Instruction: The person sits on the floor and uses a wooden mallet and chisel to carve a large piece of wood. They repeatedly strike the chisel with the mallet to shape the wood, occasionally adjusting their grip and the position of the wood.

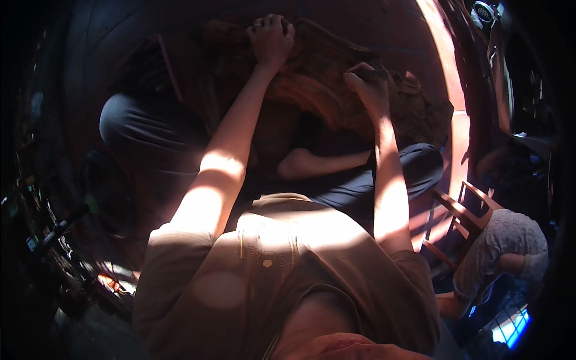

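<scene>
A long brown piece with deep ridges point(312, 90), which looks like carved wood, lies on the floor in front of my crossed legs. My left hand point(273, 43) is over its far side, the fingers curled around something dark that I cannot make out. Nearer and to the right, my right hand point(369, 91) is closed in a fist above the piece's right part. A dark shape shows at its thumb, but shade hides what it is. Both forearms reach forward, partly in bright sun.
To the left of the piece lies a dark flat object with a pale edge point(170, 67). A wooden chair point(465, 216) stands at the right, with another person in pale patterned shorts point(510, 240) on it. A sunlit floor strip point(459, 132) runs along the right.
</scene>
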`<state>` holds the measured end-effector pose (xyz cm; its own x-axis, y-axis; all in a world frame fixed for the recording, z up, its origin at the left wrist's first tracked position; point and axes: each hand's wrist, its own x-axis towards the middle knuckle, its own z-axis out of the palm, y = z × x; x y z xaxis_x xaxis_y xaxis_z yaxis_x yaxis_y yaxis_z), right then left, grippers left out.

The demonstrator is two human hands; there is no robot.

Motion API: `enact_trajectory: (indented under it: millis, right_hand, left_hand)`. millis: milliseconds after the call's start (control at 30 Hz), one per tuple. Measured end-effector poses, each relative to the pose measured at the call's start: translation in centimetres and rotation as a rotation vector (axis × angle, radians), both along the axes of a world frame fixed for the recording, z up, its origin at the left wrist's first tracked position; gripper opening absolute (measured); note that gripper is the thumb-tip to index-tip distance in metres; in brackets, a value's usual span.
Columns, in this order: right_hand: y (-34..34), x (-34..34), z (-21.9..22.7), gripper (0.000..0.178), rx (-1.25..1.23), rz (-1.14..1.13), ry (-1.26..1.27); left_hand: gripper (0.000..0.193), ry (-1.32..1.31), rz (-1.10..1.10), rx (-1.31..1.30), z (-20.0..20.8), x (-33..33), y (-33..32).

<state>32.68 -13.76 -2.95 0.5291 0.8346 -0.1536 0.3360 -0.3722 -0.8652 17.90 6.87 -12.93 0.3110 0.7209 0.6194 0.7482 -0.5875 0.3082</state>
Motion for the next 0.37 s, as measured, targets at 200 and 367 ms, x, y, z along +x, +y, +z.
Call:
enact_trajectory:
  millis: [200, 367]
  right_hand:
    - [0.9, -4.7, -1.4, 0.011, 0.174, -0.169, 0.454]
    - [1.3, -5.9, -3.4, 0.018, 0.134, -0.219, 0.524]
  left_hand:
    - [0.030, 0.028, -0.007, -0.039, 0.6, 0.3, -0.1]
    - [0.032, 0.010, -0.019, -0.027, -0.2, 0.2, 0.1]
